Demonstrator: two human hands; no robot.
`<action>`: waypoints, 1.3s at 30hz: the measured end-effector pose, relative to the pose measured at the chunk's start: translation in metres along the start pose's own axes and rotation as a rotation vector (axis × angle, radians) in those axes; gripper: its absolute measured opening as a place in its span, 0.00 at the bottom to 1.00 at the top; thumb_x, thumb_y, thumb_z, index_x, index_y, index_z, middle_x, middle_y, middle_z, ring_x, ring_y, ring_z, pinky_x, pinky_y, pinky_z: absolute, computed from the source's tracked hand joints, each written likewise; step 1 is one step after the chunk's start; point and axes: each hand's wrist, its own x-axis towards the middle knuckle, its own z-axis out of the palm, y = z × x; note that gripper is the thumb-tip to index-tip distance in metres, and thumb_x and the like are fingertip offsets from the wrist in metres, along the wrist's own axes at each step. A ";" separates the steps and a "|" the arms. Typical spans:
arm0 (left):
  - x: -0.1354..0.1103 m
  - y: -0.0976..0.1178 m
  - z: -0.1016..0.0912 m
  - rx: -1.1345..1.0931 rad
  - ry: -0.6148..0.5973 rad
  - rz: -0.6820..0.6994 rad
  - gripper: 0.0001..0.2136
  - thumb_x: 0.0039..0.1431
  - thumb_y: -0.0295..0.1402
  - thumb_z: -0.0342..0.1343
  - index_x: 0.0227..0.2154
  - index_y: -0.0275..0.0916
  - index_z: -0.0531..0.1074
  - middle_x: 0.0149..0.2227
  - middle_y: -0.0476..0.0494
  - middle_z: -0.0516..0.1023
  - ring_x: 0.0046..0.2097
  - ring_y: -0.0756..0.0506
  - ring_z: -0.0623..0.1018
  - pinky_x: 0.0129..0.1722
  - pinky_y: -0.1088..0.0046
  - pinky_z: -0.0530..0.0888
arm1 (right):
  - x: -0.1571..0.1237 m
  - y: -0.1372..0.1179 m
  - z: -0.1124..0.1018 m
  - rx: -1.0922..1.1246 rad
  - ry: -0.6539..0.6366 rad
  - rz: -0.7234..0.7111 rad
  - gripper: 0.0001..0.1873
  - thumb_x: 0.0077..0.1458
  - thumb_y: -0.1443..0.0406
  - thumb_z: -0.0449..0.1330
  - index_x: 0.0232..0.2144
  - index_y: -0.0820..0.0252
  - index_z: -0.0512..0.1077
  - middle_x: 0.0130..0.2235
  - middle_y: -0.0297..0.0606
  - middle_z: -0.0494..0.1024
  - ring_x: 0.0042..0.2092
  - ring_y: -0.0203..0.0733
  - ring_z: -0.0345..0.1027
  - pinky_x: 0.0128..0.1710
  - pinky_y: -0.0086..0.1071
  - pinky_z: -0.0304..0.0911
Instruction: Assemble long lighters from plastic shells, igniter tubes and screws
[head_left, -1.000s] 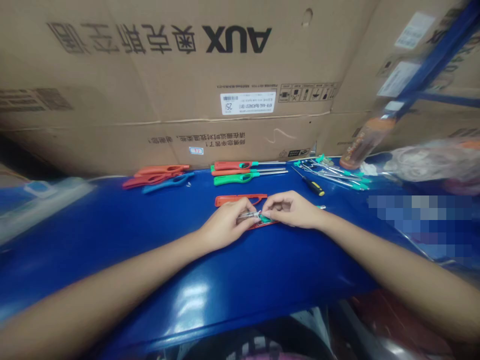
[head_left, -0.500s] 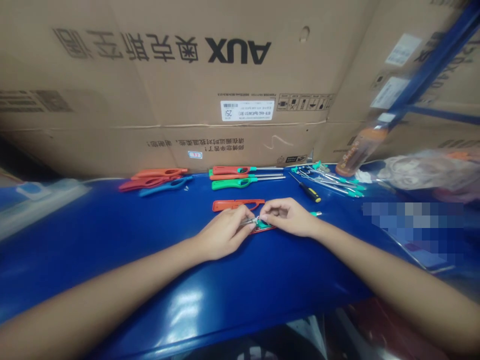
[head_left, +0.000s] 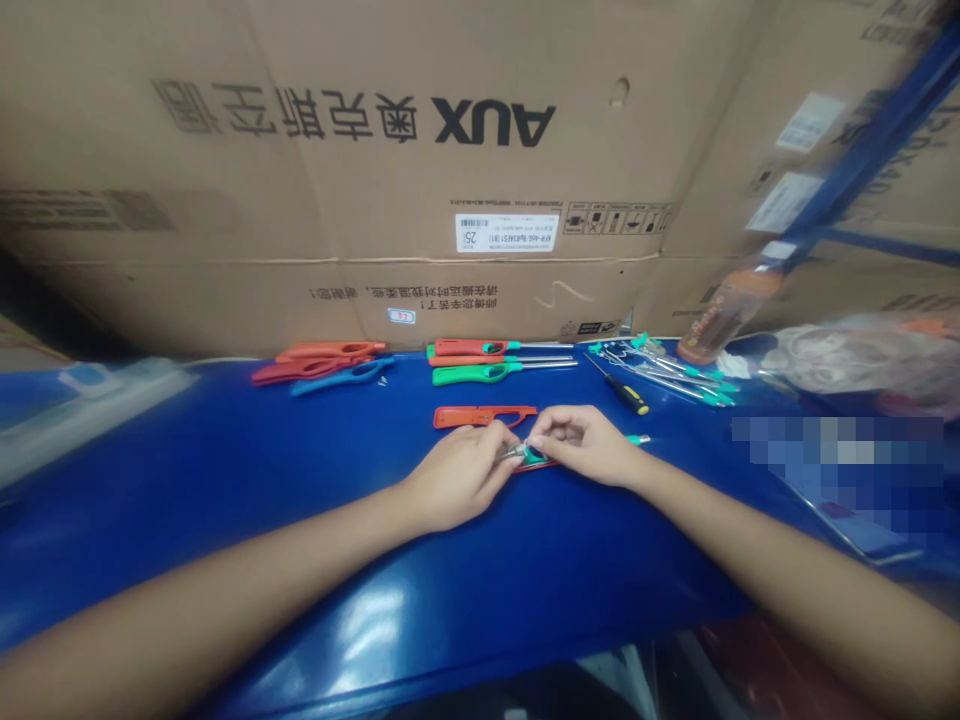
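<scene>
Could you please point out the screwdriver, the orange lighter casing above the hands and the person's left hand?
Screwdriver (head_left: 636, 402), head view, on its yellow-and-black handle.
Orange lighter casing (head_left: 480, 416), head view, on its middle.
Left hand (head_left: 457, 478), head view, on its back.

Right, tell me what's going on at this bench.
A person is working at a blue bench with bare hands. Their left hand and right hand both pinch a small metal-and-green lighter part over a red lighter shell. Another red lighter shell lies just beyond, with a row of long lighters and a yellow-and-black screwdriver further back.
</scene>
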 end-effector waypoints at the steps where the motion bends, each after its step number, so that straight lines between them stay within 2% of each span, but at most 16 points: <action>1: 0.000 0.000 0.000 -0.001 0.000 -0.003 0.05 0.71 0.36 0.46 0.40 0.41 0.62 0.42 0.41 0.80 0.42 0.41 0.79 0.41 0.63 0.73 | 0.000 -0.001 0.000 -0.002 0.002 0.003 0.22 0.49 0.48 0.69 0.30 0.63 0.73 0.26 0.33 0.73 0.27 0.32 0.62 0.29 0.28 0.59; 14: -0.001 -0.001 0.001 -0.010 0.014 -0.016 0.05 0.71 0.36 0.45 0.40 0.41 0.60 0.42 0.41 0.80 0.40 0.41 0.79 0.38 0.65 0.73 | -0.001 -0.001 0.002 -0.006 0.014 -0.021 0.24 0.48 0.47 0.69 0.30 0.63 0.73 0.25 0.31 0.71 0.26 0.30 0.59 0.27 0.27 0.56; 26: 0.000 -0.002 0.001 0.056 0.005 0.044 0.06 0.72 0.36 0.43 0.40 0.41 0.60 0.40 0.40 0.79 0.38 0.41 0.79 0.38 0.64 0.73 | -0.001 0.000 0.002 -0.046 0.003 -0.040 0.23 0.50 0.47 0.67 0.31 0.63 0.75 0.27 0.35 0.75 0.27 0.33 0.65 0.29 0.29 0.63; 34: 0.000 -0.003 0.003 0.120 0.017 0.105 0.07 0.72 0.35 0.41 0.40 0.40 0.61 0.39 0.38 0.80 0.39 0.40 0.79 0.38 0.64 0.73 | -0.002 0.003 0.002 -0.112 -0.025 -0.047 0.22 0.53 0.48 0.66 0.32 0.64 0.75 0.25 0.35 0.74 0.26 0.32 0.64 0.27 0.28 0.60; 39: 0.000 -0.004 0.005 0.138 0.044 0.044 0.05 0.71 0.34 0.43 0.39 0.40 0.60 0.38 0.39 0.79 0.38 0.39 0.79 0.37 0.63 0.73 | 0.000 -0.003 0.005 -0.025 0.002 -0.012 0.24 0.51 0.46 0.66 0.31 0.63 0.74 0.23 0.31 0.72 0.21 0.29 0.59 0.22 0.27 0.56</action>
